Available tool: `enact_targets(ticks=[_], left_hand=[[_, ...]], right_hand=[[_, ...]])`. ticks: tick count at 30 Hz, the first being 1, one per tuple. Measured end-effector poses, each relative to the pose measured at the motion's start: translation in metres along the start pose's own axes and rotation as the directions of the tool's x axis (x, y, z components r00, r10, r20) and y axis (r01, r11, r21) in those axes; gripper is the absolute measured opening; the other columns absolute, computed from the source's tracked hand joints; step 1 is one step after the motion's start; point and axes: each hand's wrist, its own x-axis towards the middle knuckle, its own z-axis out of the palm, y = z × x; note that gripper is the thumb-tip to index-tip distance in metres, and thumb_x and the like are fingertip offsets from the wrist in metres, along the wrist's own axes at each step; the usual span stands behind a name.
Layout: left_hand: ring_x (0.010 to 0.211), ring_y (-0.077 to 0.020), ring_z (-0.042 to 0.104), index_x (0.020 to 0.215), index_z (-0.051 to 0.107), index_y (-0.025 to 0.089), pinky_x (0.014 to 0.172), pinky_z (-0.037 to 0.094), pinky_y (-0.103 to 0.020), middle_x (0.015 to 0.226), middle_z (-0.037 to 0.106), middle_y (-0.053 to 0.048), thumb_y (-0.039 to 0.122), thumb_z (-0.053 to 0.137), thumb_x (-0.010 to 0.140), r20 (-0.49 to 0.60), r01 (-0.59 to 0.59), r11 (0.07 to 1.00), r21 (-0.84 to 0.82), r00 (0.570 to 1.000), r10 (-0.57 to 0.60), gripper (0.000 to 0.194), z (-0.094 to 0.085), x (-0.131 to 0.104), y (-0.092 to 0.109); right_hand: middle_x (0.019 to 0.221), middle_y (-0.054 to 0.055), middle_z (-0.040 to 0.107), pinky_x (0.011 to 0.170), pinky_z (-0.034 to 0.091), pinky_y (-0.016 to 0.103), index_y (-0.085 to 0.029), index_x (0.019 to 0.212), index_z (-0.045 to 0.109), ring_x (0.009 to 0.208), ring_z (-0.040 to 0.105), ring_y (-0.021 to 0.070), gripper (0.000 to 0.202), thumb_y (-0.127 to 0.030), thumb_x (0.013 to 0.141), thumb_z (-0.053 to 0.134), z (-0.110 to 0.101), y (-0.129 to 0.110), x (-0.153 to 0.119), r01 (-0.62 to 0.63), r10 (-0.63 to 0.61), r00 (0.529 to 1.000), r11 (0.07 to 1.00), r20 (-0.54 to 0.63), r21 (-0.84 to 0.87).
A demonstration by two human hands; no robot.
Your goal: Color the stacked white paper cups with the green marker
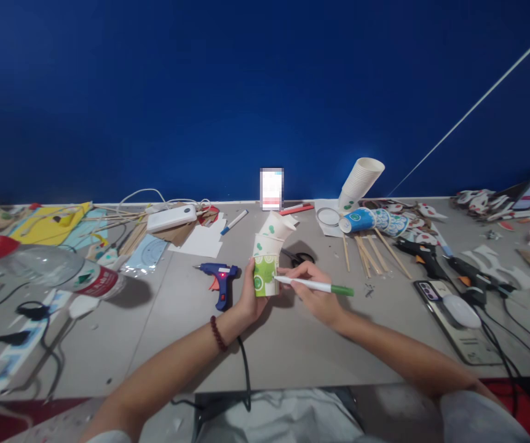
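Note:
My left hand [249,295] is wrapped round the lower part of a bent stack of joined paper cups [272,246]. Its lowest cup is coloured green, while the upper ones are white with small green marks. In my right hand [313,295] is a white marker [315,285] with a green end, its tip at the side of the green cup. Left of the cups lies a blue glue gun [220,277] with an orange trigger. Black scissors [302,257], partly hidden, rest behind my right hand.
A plastic bottle [57,271] and a power strip [20,357] are on the left. To the right are a leaning stack of white cups [361,181], blue cups [361,219], wooden sticks [369,255], black glue guns [422,255] and a phone [458,326]. A lit screen [272,187] stands at the wall.

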Motion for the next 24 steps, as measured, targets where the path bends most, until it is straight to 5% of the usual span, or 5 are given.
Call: enact_targets(ticks=[5,20,24], left_hand=[[0.056,-0.0171,0.061,0.092,0.065,0.013,0.049,0.045,-0.027,0.072,0.068,-0.005,0.064,0.065,0.076,0.011,0.006,1.000,0.028,1.000,-0.006,0.053,-0.002,0.001,-0.001],[0.052,-0.0148,0.058,0.089,0.066,0.014,0.046,0.044,-0.025,0.069,0.067,-0.003,0.059,0.066,0.077,-0.006,-0.016,1.000,-0.003,1.000,0.016,0.047,0.002,-0.001,0.001],[0.054,-0.0165,0.060,0.089,0.066,0.013,0.046,0.046,-0.027,0.068,0.067,-0.004,0.062,0.066,0.076,0.013,-0.008,1.000,0.023,1.000,0.007,0.051,0.001,-0.001,0.000]], right_hand=[[0.105,0.010,0.078,0.074,0.065,0.039,-0.023,0.088,0.059,0.085,0.076,0.0221,0.025,-0.047,0.087,0.066,0.002,0.007,-0.001,-0.033,0.035,0.999,0.997,-0.027,0.065],[0.083,0.007,0.078,0.091,0.057,0.049,-0.024,0.080,0.060,0.109,0.072,0.0315,0.017,-0.037,0.085,0.069,-0.001,-0.003,0.000,0.031,-0.031,0.999,0.999,0.015,-0.014],[0.099,0.010,0.078,0.082,0.062,0.045,-0.023,0.084,0.060,0.099,0.075,0.0284,0.022,-0.043,0.085,0.069,0.001,0.002,-0.001,0.000,0.000,1.000,1.000,-0.017,0.024]])
